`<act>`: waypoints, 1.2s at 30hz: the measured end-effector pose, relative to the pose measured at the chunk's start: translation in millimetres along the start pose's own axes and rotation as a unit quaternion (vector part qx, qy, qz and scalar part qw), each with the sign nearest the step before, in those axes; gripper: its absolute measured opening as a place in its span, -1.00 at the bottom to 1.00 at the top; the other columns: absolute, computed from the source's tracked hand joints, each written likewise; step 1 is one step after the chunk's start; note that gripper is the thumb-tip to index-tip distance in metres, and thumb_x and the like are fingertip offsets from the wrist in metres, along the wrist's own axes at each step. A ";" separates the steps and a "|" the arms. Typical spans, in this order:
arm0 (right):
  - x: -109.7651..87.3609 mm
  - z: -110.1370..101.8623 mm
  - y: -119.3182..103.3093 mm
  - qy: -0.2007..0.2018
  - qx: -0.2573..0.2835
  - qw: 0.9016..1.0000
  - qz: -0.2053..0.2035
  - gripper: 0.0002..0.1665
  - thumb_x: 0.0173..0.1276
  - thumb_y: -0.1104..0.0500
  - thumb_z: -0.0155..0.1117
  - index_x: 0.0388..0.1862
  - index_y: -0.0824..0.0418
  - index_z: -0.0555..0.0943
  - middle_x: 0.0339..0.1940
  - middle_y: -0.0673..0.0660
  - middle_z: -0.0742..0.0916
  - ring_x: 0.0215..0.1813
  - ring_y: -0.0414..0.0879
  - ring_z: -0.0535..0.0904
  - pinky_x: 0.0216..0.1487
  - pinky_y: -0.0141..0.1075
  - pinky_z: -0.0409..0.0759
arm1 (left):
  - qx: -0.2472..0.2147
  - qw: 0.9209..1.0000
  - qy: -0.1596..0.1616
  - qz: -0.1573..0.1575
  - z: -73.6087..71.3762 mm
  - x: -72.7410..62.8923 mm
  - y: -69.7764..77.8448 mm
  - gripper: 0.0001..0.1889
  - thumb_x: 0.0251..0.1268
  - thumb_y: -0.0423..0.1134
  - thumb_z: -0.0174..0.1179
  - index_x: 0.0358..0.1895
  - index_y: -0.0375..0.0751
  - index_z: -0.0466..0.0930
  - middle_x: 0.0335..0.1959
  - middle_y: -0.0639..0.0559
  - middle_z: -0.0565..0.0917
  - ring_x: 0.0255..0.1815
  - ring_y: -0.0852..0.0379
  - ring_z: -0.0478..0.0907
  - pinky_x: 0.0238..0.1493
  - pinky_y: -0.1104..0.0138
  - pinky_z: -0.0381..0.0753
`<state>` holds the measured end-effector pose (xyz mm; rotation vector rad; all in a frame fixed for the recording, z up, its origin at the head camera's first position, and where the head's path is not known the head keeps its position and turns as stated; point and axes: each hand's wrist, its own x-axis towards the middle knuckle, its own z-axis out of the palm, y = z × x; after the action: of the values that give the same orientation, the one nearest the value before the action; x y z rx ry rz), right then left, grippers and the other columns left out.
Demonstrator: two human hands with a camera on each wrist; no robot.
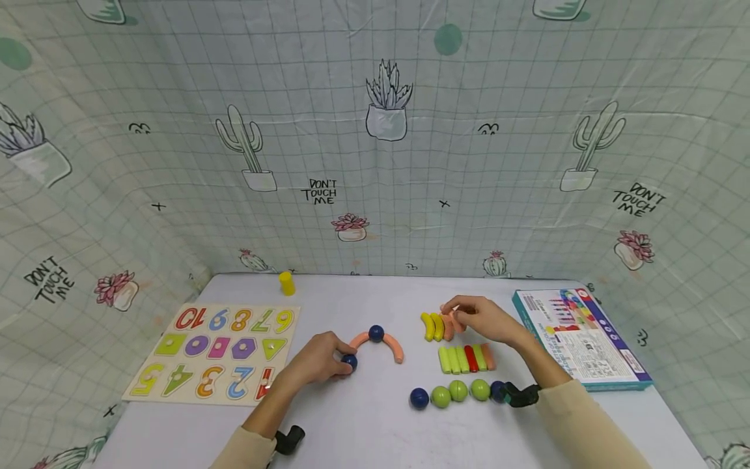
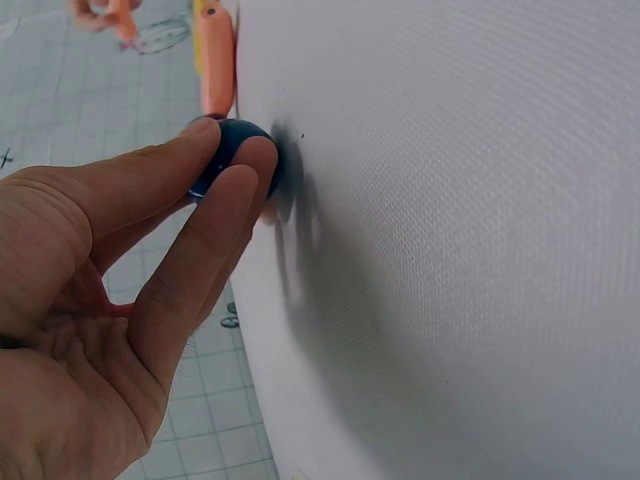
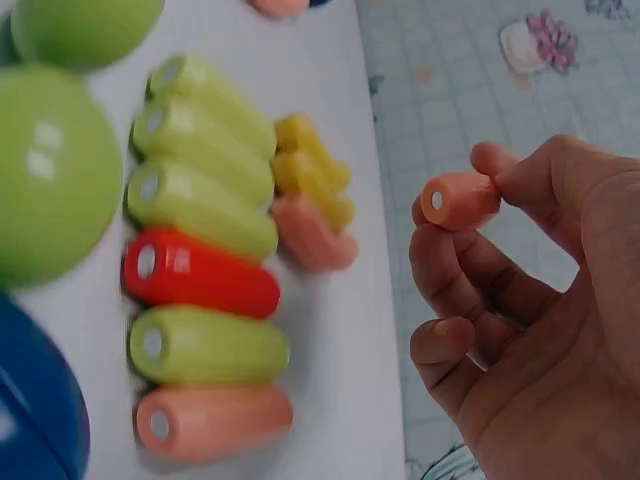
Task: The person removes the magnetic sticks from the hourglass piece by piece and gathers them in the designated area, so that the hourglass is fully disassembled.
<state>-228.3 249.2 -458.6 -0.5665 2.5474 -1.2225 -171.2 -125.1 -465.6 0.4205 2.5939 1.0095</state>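
My left hand (image 1: 319, 358) pinches a dark blue ball (image 2: 243, 132) between thumb and fingers, close over the white table. This ball is at the lower end of an orange curved stick (image 1: 359, 339). A second blue ball (image 1: 376, 333) joins that stick to another orange curved stick (image 1: 394, 349), forming an arch. With thumb and fingertips, my right hand (image 1: 483, 319) grips an orange curved stick (image 3: 465, 200), raised off the table, its round metal-dotted end showing in the right wrist view. Beside that hand lie two yellow curved sticks (image 1: 433, 327) and one more orange curved stick (image 1: 448, 327).
Straight green, red (image 1: 471, 358) and orange rods lie in a row near my right forearm. Nearer me are green balls (image 1: 459, 390) and blue balls (image 1: 419, 398). A number puzzle board (image 1: 219, 364) is left, a toy box (image 1: 586, 339) right, a yellow cylinder (image 1: 286, 284) behind.
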 end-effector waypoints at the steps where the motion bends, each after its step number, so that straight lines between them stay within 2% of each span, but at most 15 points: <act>1: 0.6 -2.1 4.1 0.004 -0.004 1.000 0.010 -0.69 0.57 0.19 0.05 0.14 0.19 0.64 0.01 0.16 0.73 -0.13 0.06 0.54 -0.07 -0.01 0.55 | 0.000 1.000 0.001 0.000 0.0 -0.3 -0.2 -0.65 0.14 -0.39 0.46 0.03 -0.32 0.74 -0.07 -0.19 0.64 -0.53 0.21 0.51 -0.53 0.40 0.42; 5: 4.4 -7.5 17.5 0.014 -0.018 0.999 0.041 -0.72 0.54 0.13 0.14 0.11 0.20 0.63 -0.31 0.11 0.69 -0.22 0.10 0.56 -0.13 -0.08 0.55 | -0.004 1.000 0.000 -0.004 -0.3 -0.3 -1.5 -0.65 0.15 -0.39 0.45 0.04 -0.31 0.74 -0.03 -0.21 0.63 -0.53 0.20 0.49 -0.53 0.39 0.40; 7: 6.4 -8.7 21.8 0.013 -0.019 0.998 0.052 -0.71 0.52 0.10 0.20 0.10 0.21 0.62 -0.38 0.10 0.66 -0.26 0.10 0.57 -0.15 -0.08 0.56 | -0.007 1.000 0.001 -0.005 0.0 0.2 -2.2 -0.65 0.15 -0.39 0.45 0.04 -0.31 0.74 -0.02 -0.22 0.64 -0.56 0.19 0.50 -0.53 0.39 0.39; 9: 7.8 -9.5 25.0 0.014 -0.020 0.998 0.062 -0.70 0.51 0.08 0.23 0.10 0.21 0.60 -0.37 0.09 0.68 -0.28 0.05 0.58 -0.17 -0.13 0.55 | 0.001 1.000 0.003 -0.002 -0.2 0.4 -2.6 -0.65 0.15 -0.38 0.46 0.04 -0.30 0.75 -0.04 -0.19 0.64 -0.50 0.19 0.48 -0.50 0.39 0.39; 11: 8.7 -9.2 26.9 0.012 -0.015 0.997 0.077 -0.69 0.51 0.10 0.24 0.13 0.21 0.55 -0.36 0.10 0.70 -0.29 0.02 0.58 -0.22 -0.17 0.53 | -0.001 1.000 0.001 -0.002 -0.2 0.3 -2.7 -0.65 0.15 -0.38 0.45 0.04 -0.31 0.74 -0.14 -0.16 0.68 -0.51 0.18 0.50 -0.51 0.40 0.39; 14: 9.5 -8.0 29.5 0.012 -0.018 0.995 0.096 -0.62 0.49 0.15 0.25 0.19 0.23 0.45 -0.33 0.11 0.71 -0.33 -0.01 0.57 -0.29 -0.22 0.50 | -0.006 1.000 -0.003 0.000 0.0 -0.3 -2.8 -0.64 0.16 -0.39 0.45 0.06 -0.33 0.73 -0.31 -0.05 0.67 -0.54 0.19 0.50 -0.53 0.40 0.37; 16: 10.3 -6.7 30.9 0.015 -0.026 0.994 0.109 -0.58 0.46 0.17 0.27 0.20 0.23 0.41 -0.30 0.14 0.71 -0.35 -0.02 0.57 -0.33 -0.23 0.50 | -0.021 1.000 -0.008 -0.001 -0.1 -0.4 -2.6 -0.64 0.17 -0.41 0.43 0.06 -0.37 0.71 -0.42 -0.02 0.67 -0.63 0.19 0.52 -0.59 0.39 0.38; 19: 12.0 -4.5 33.0 0.019 -0.050 0.991 0.122 -0.58 0.43 0.14 0.31 0.17 0.26 0.45 -0.23 0.15 0.68 -0.35 -0.05 0.57 -0.32 -0.26 0.55 | -0.025 1.000 -0.007 0.000 -0.1 -0.8 -2.3 -0.64 0.16 -0.41 0.43 0.06 -0.38 0.71 -0.44 0.00 0.66 -0.64 0.20 0.52 -0.59 0.39 0.38; 22: 13.4 -2.1 33.7 0.024 -0.062 0.989 0.135 -0.64 0.41 0.12 0.33 0.08 0.25 0.52 -0.21 0.16 0.67 -0.35 -0.07 0.58 -0.32 -0.27 0.57 | -0.022 1.000 -0.005 0.000 0.2 -1.0 -2.0 -0.64 0.17 -0.40 0.43 0.06 -0.37 0.72 -0.37 -0.04 0.67 -0.65 0.21 0.49 -0.59 0.38 0.37; 29: 14.9 1.6 36.4 0.026 -0.072 0.987 0.142 -0.74 0.43 0.14 0.30 -0.02 0.26 0.59 -0.33 0.12 0.65 -0.42 -0.09 0.59 -0.36 -0.27 0.58 | -0.005 1.000 0.002 0.004 1.3 -0.9 -2.1 -0.64 0.15 -0.36 0.46 0.04 -0.32 0.74 0.00 -0.23 0.66 -0.61 0.22 0.44 -0.58 0.39 0.36; 33: 16.1 5.4 35.5 0.032 -0.042 0.987 0.151 -0.71 0.44 0.15 0.30 0.02 0.29 0.56 -0.40 0.13 0.67 -0.47 -0.08 0.64 -0.38 -0.26 0.65 | 0.003 1.000 0.003 0.005 0.8 -1.2 -1.5 -0.65 0.14 -0.35 0.47 0.03 -0.31 0.74 0.03 -0.25 0.66 -0.59 0.22 0.45 -0.57 0.39 0.38; 36: 17.0 8.7 34.4 0.033 -0.022 0.987 0.155 -0.66 0.44 0.14 0.30 0.06 0.32 0.54 -0.40 0.15 0.68 -0.47 -0.07 0.65 -0.38 -0.25 0.68 | 0.004 1.000 -0.001 0.006 1.0 -1.4 -1.6 -0.64 0.15 -0.35 0.46 0.04 -0.31 0.74 -0.02 -0.23 0.67 -0.63 0.21 0.49 -0.58 0.39 0.40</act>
<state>-248.1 255.2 -492.1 -0.1302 2.5963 -1.0927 -169.8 -126.2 -467.2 0.4391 2.5975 1.0040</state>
